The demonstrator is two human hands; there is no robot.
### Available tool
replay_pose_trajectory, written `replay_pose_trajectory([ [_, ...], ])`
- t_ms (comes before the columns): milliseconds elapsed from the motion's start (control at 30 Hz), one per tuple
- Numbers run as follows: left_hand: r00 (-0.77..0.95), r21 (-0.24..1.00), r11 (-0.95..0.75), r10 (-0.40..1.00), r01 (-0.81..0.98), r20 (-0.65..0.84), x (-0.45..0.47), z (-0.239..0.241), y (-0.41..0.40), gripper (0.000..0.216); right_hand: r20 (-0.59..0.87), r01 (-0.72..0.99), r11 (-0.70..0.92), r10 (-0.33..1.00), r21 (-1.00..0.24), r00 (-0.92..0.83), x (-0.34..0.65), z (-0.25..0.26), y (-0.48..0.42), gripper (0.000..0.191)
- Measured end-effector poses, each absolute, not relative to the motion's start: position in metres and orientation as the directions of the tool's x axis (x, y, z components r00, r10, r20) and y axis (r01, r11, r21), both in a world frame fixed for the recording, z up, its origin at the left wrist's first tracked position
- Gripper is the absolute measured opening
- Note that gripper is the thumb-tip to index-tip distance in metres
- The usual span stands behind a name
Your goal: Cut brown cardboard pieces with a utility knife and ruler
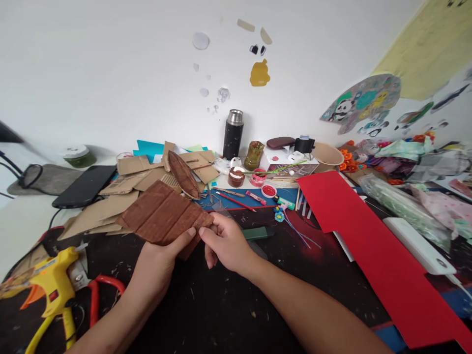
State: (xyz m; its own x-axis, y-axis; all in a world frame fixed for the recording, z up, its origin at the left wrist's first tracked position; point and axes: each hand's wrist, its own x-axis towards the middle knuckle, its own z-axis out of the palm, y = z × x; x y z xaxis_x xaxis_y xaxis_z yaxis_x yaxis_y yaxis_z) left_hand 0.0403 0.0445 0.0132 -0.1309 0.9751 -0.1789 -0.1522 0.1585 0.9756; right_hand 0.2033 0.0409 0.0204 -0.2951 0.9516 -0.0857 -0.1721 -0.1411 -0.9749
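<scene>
Both hands grip a brown-painted piece of cardboard (158,211) with crease lines across it, held tilted above the dark table. My left hand (162,260) pinches its lower edge, thumb on top and fingers hidden beneath. At the right corner, my right hand (224,243) has thumb and forefinger closed on the cardboard. Just behind it lies a brown boat-shaped piece (183,174), resting on loose cardboard scraps (147,182). A dark green marker-like object (258,233) lies to the right of my right hand, partly covered by it.
A yellow glue gun (57,280) and red-handled pliers (95,295) lie at left. Paint jars (236,177), a black thermos (233,135) and a red pencil (236,201) stand or lie at the back. Red card (368,246) and a white power bank (420,246) occupy the right.
</scene>
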Motion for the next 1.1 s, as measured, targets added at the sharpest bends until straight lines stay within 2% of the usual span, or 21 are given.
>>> replay_pose_trajectory([
  [200,-0.132,0.975,0.157,0.975,-0.154,-0.178,0.04,0.013,0.045,0.064,-0.101,-0.143,-0.148,0.951,-0.979,-0.293,0.203,0.019,0.041,0.022],
  [500,-0.099,0.934,0.182,0.97,-0.307,-0.222,0.046,0.021,0.041,0.055,-0.107,-0.163,-0.167,0.941,-0.972,-0.321,0.206,0.02,0.041,0.029],
  [767,-0.107,0.928,0.216,0.96,-0.302,-0.258,0.047,0.026,0.038,0.063,-0.108,-0.149,-0.163,0.94,-0.975,-0.322,0.206,0.017,0.041,0.033],
  [1100,-0.036,0.856,0.286,0.942,-0.43,-0.332,0.048,0.028,0.037,0.057,-0.119,-0.126,-0.17,0.934,-0.977,-0.337,0.205,0.017,0.041,0.027],
])
